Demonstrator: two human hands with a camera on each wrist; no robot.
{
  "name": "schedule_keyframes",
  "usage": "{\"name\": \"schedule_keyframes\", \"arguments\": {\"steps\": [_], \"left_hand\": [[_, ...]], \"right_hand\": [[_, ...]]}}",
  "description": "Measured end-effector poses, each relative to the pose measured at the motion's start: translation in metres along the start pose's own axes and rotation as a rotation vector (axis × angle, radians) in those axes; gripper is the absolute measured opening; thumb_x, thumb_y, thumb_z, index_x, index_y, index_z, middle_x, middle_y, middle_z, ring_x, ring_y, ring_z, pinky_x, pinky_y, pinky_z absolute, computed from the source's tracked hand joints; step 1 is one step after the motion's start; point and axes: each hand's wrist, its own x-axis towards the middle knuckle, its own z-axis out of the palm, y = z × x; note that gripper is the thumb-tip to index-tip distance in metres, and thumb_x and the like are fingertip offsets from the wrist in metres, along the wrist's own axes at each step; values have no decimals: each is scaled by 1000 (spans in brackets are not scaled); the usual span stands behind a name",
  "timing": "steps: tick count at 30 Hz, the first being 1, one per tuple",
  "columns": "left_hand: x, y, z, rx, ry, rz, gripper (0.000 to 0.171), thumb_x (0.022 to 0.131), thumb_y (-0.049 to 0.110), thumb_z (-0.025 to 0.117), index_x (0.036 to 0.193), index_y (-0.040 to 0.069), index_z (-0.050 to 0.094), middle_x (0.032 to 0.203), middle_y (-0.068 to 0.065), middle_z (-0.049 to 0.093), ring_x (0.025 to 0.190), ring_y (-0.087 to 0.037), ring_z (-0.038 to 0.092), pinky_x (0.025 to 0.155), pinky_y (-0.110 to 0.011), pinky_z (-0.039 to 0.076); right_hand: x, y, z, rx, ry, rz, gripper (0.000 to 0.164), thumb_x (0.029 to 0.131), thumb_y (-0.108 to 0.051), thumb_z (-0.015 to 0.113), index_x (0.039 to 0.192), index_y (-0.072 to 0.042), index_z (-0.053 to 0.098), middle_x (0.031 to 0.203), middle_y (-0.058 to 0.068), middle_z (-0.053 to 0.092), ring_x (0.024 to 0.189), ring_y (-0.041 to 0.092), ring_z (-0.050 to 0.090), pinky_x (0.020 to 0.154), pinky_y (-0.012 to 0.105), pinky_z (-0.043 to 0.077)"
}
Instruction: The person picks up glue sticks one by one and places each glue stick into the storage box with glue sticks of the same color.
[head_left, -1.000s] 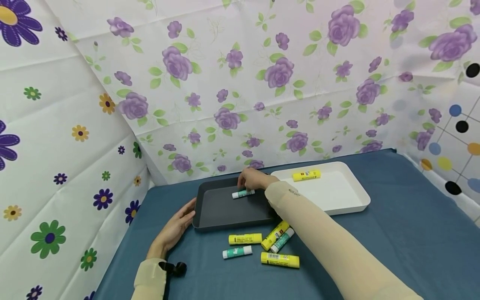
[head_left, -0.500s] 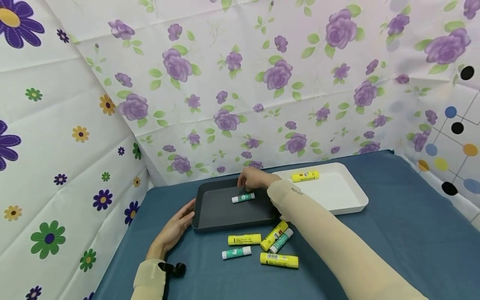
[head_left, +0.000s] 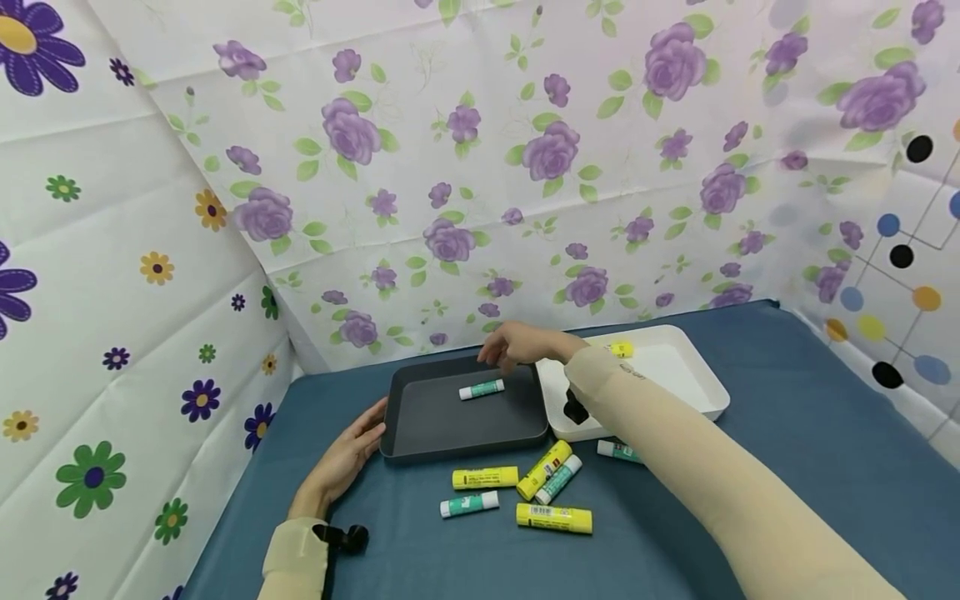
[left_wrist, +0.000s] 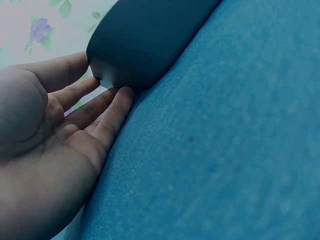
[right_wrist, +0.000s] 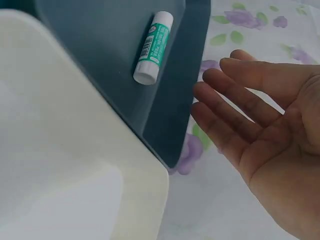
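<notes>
A dark grey tray (head_left: 465, 457) lies on the table with a small green-and-white glue stick (head_left: 482, 389) inside it. My left hand (head_left: 343, 460) touches the tray's left end; the left wrist view shows the fingertips (left_wrist: 125, 95) against its corner, fingers fairly straight. Over the far right corner of the grey tray, my right hand (head_left: 517, 345) hovers with nothing in it. Its fingers (right_wrist: 230, 112) are loosely extended in the right wrist view, beside the tray's rim and apart from the glue stick.
A white tray (head_left: 697, 367) adjoins the grey one on the right, holding a yellow glue stick (head_left: 620, 349) partly behind the right sleeve. Several yellow and green glue sticks lie in front, including a yellow one (head_left: 555, 517) and a green one (head_left: 617, 451) partly covered by the sleeve.
My right hand has lifted away from the green glue stick in the grey tray and moved slightly right. A green glue stick beside the right sleeve has come into view. The left hand stays put.
</notes>
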Motion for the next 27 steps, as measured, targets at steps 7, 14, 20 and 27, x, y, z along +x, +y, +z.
{"name": "schedule_keyframes", "arguments": {"steps": [7,14,20,27], "left_hand": [[0,-1,0,0,0,-1,60,115,22,45,169,19,19,172,-10,18,157,-30,19,129,-53,14],[0,1,1,7,1,-3,60,115,22,44,169,19,18,172,-10,18,157,-30,20,129,-51,15],[0,1,0,0,1,-3,60,115,21,44,169,18,18,172,-10,17,157,-30,19,129,-52,15],[0,1,2,-1,-4,-4,61,114,22,45,169,18,17,172,-10,16,157,-31,19,129,-53,14]], "right_hand": [[-23,-6,-9,43,-9,-15,48,93,14,64,140,0,65,142,21,61,130,41,58,97,38,59],[-45,-9,-15,63,-31,-62,50,94,11,63,143,2,60,147,21,57,135,46,52,101,40,57],[-60,-7,-19,85,-24,-77,48,96,7,65,143,-3,63,148,21,56,136,45,52,101,41,57],[-81,-10,-20,115,-1,-102,43,99,4,64,142,-5,64,144,18,59,134,40,54,99,41,57]]}}
